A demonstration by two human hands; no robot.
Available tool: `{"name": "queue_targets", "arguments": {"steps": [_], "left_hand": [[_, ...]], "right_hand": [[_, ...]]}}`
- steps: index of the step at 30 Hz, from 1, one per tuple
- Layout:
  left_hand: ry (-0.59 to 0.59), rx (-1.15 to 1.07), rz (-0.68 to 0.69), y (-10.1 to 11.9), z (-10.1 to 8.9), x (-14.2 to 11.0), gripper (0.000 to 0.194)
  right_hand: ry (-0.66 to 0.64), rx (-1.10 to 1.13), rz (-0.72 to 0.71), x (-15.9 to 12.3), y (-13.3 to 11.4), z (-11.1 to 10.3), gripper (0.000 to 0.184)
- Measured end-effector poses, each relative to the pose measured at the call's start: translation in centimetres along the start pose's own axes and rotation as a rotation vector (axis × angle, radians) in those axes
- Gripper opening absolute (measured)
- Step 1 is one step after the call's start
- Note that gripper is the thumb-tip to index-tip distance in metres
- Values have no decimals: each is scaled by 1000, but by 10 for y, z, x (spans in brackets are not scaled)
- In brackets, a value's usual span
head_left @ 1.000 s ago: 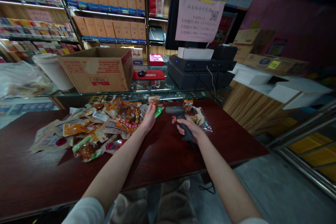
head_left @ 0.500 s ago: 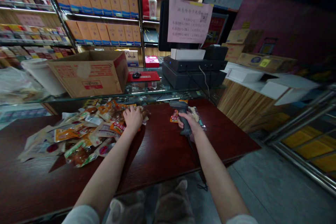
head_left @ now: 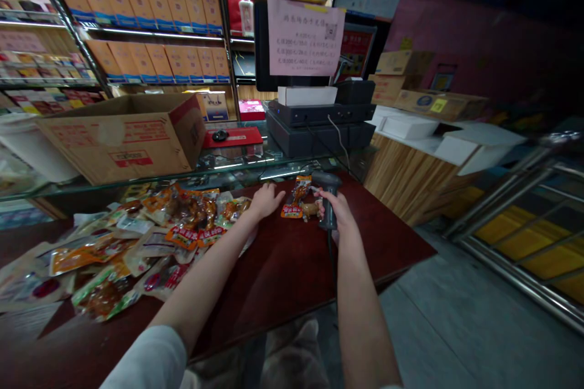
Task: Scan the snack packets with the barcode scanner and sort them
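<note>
My right hand (head_left: 336,211) is wrapped round the grip of a dark grey handheld barcode scanner (head_left: 326,181), whose head points left and whose cable runs down toward me. My left hand (head_left: 266,200) lies on the dark red table (head_left: 292,267) with its fingers stretched out, fingertips at the edge of an orange and red snack packet (head_left: 293,199) just left of the scanner. Another small packet (head_left: 311,209) lies under the scanner head. A loose pile of several snack packets (head_left: 150,231) spreads over the table to the left of my left arm.
A glass counter (head_left: 237,164) behind the table carries an open cardboard box (head_left: 123,134), a red mouse pad with a mouse (head_left: 223,135) and a black till with a paper notice (head_left: 303,42). Shelves of boxed goods stand behind. A metal rail (head_left: 515,237) and floor lie to the right.
My left hand went from a packet near the scanner to the pile, then back right to the packet beside the scanner. The view swung right. My right hand kept hold of the scanner.
</note>
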State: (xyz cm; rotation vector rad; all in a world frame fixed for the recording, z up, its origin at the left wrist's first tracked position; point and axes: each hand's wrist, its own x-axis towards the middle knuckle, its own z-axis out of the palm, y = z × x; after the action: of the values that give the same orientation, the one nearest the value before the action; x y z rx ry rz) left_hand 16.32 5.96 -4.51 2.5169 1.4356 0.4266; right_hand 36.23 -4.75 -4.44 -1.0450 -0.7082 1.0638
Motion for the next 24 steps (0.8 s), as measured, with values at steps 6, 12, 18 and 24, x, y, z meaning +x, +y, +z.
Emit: {"name": "queue_targets", "arguments": {"steps": [6, 12, 18, 24], "left_hand": [[-143, -119, -105, 31, 38, 34, 64], [-178, -279, -147, 18, 38, 39, 39], [-19, -465, -157, -12, 21, 11, 41], [100, -548, -106, -35, -6, -41, 39]], "right_hand": [[26, 12, 18, 2, 2, -2, 30], [10, 16, 17, 4, 6, 1, 31], [-49, 41, -3, 2, 9, 13, 37], [-268, 32, 17, -7, 17, 35, 39]]}}
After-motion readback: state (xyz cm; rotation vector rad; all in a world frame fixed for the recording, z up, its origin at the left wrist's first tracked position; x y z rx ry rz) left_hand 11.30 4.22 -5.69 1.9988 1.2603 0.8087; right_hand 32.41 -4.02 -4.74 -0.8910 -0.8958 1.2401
